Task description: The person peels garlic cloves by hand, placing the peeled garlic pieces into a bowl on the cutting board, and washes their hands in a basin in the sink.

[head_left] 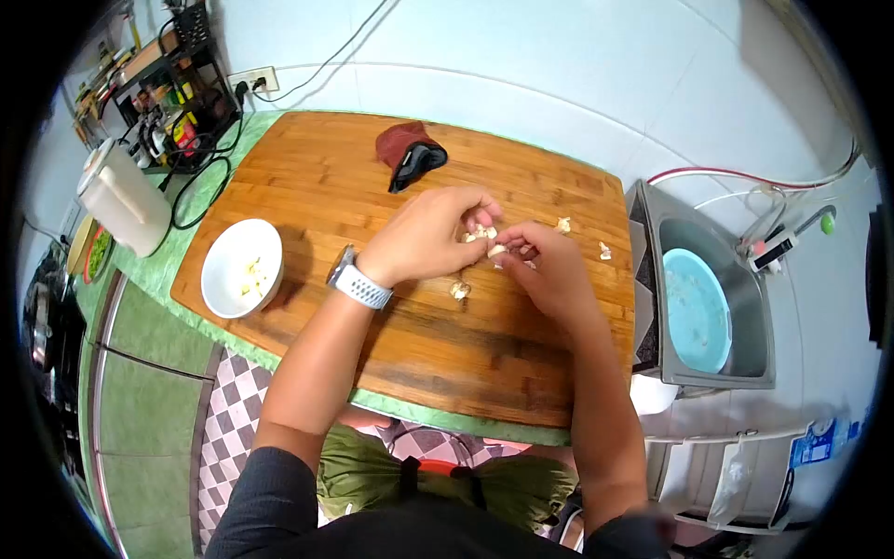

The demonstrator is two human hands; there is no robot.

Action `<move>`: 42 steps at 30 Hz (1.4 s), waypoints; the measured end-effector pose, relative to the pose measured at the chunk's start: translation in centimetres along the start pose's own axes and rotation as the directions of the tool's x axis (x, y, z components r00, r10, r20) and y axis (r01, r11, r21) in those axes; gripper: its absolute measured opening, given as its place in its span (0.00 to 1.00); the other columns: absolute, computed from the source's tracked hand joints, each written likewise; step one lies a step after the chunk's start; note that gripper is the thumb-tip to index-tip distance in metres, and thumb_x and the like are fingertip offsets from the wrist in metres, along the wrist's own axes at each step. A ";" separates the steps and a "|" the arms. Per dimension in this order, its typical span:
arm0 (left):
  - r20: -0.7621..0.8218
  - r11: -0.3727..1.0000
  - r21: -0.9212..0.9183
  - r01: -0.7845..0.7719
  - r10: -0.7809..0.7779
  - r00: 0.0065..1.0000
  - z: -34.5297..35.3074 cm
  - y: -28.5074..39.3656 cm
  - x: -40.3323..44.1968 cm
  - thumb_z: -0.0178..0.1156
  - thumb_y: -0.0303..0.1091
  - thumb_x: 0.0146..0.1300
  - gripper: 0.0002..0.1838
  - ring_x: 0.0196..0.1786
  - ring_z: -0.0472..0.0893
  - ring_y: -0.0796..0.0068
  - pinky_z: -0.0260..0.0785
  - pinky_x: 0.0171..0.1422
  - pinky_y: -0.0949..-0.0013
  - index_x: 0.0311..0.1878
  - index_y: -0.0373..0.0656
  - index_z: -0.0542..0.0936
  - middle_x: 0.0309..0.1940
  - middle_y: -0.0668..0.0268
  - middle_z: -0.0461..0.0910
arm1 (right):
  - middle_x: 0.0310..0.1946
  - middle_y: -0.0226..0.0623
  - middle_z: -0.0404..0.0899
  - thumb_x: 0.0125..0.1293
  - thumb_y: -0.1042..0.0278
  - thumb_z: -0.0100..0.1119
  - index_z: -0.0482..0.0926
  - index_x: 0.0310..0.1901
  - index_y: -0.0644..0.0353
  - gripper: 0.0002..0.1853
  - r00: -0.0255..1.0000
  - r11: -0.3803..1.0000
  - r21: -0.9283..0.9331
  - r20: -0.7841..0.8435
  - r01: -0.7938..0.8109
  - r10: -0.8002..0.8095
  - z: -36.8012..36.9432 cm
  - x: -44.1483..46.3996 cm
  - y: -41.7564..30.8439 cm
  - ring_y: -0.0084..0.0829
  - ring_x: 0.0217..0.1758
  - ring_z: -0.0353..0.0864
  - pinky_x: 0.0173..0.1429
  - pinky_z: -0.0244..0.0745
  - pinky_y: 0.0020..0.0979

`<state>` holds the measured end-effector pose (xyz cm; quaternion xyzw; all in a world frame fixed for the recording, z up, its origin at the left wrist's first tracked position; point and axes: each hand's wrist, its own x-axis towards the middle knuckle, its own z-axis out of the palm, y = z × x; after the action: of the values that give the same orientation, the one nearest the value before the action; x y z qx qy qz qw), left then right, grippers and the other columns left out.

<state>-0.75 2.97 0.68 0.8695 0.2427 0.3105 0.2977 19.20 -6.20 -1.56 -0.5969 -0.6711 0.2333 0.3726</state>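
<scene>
My left hand (419, 233) is curled above the middle of the cutting board (438, 345), its thumb and fingers around pale garlic cloves (480, 233). My right hand (554, 275) meets it from the right, fingertips pinched on a small garlic clove (497, 251) close to the left thumb. The curled fingers partly hide what they hold. Just below the hands lies a piece of garlic (459, 291) with papery skin. Left of my watch-wearing wrist, a white bowl (223, 270) holds several peeled cloves (251, 277).
Scraps of garlic skin (605, 251) lie near the board's right side. A reddish-brown and black cloth item (408, 154) rests at the back. To the right is a sink (759, 326) with a blue basin (697, 312). A white pitcher (123, 197) stands far left.
</scene>
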 end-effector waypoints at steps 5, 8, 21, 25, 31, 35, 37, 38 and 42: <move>0.062 0.988 -0.137 0.070 -0.062 0.996 0.3 0.1 -0.6 0.77 0.32 0.62 0.15 0.42 0.86 0.77 0.80 0.43 0.72 0.48 0.37 0.85 0.38 0.64 0.87 | 0.40 0.38 0.89 0.65 0.77 0.72 0.80 0.46 0.62 0.11 0.986 0.958 0.273 -0.162 0.087 -0.043 0.1 -0.3 -0.6 0.29 0.42 0.89 0.50 0.84 0.31; 0.039 0.992 -0.112 0.058 -0.054 0.998 0.7 0.6 -0.8 0.77 0.31 0.61 0.13 0.41 0.87 0.75 0.80 0.44 0.71 0.46 0.37 0.86 0.38 0.63 0.88 | 0.40 0.39 0.89 0.65 0.78 0.72 0.78 0.49 0.62 0.14 0.982 0.956 0.279 -0.183 0.095 -0.044 -0.2 -0.5 -1.4 0.30 0.43 0.90 0.51 0.84 0.31; 0.015 0.985 -0.140 0.097 -0.095 0.995 2.0 0.7 -1.1 0.72 0.23 0.64 0.07 0.45 0.88 0.76 0.84 0.52 0.70 0.43 0.34 0.84 0.43 0.63 0.88 | 0.36 0.42 0.87 0.62 0.74 0.70 0.73 0.48 0.60 0.17 0.964 0.991 0.017 -0.234 0.135 -0.127 0.0 -0.9 -0.5 0.44 0.43 0.89 0.45 0.82 0.40; 0.031 0.967 -0.232 0.104 -0.099 0.995 2.4 0.4 -1.0 0.71 0.21 0.65 0.07 0.46 0.87 0.76 0.83 0.54 0.70 0.42 0.33 0.82 0.43 0.63 0.87 | 0.36 0.43 0.87 0.62 0.74 0.69 0.73 0.49 0.61 0.17 0.958 0.989 0.006 -0.247 0.149 -0.143 0.1 -0.9 -0.3 0.46 0.43 0.89 0.44 0.81 0.41; -0.056 0.968 -0.250 0.037 -0.053 0.997 2.8 0.2 -1.0 0.72 0.22 0.65 0.08 0.44 0.87 0.78 0.83 0.51 0.73 0.44 0.33 0.83 0.43 0.63 0.88 | 0.35 0.44 0.86 0.62 0.75 0.68 0.73 0.50 0.62 0.17 0.945 0.985 0.014 -0.285 0.173 -0.162 0.1 -1.1 -0.8 0.47 0.42 0.89 0.44 0.81 0.42; -0.065 0.941 -0.337 0.044 -0.070 0.995 2.8 0.6 -0.9 0.70 0.23 0.68 0.12 0.48 0.86 0.79 0.81 0.56 0.73 0.52 0.34 0.84 0.45 0.64 0.87 | 0.35 0.44 0.86 0.62 0.75 0.68 0.74 0.50 0.62 0.17 0.939 0.979 0.079 -0.306 0.188 -0.156 0.2 -1.0 -1.0 0.45 0.40 0.88 0.45 0.82 0.40; -0.049 0.939 -0.341 0.038 -0.059 0.997 2.6 0.4 -1.0 0.69 0.23 0.69 0.13 0.50 0.86 0.79 0.80 0.58 0.73 0.55 0.34 0.83 0.46 0.65 0.87 | 0.35 0.44 0.86 0.62 0.76 0.68 0.74 0.49 0.62 0.16 0.937 0.975 0.102 -0.313 0.197 -0.156 0.3 -0.9 -1.0 0.44 0.39 0.88 0.45 0.82 0.39; -0.014 0.917 -0.388 0.092 -0.106 0.994 2.5 0.2 -1.1 0.67 0.24 0.71 0.13 0.51 0.86 0.78 0.80 0.58 0.72 0.57 0.34 0.83 0.47 0.64 0.87 | 0.35 0.44 0.86 0.62 0.75 0.68 0.75 0.49 0.62 0.16 0.935 0.970 0.118 -0.313 0.211 -0.165 0.2 -0.9 -1.0 0.43 0.39 0.88 0.45 0.82 0.38; -0.029 0.856 -0.502 0.127 -0.164 0.986 1.8 0.2 -1.0 0.61 0.27 0.77 0.14 0.55 0.86 0.76 0.80 0.59 0.71 0.61 0.33 0.80 0.51 0.61 0.86 | 0.34 0.44 0.86 0.62 0.76 0.68 0.76 0.47 0.62 0.13 0.926 0.970 0.107 -0.337 0.216 -0.169 -0.2 -1.0 -1.0 0.41 0.39 0.87 0.44 0.81 0.36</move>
<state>-0.16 1.55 -0.69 0.7308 0.2298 0.3698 0.5257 18.71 -7.42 -0.89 -0.5301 -0.6375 0.1409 0.5410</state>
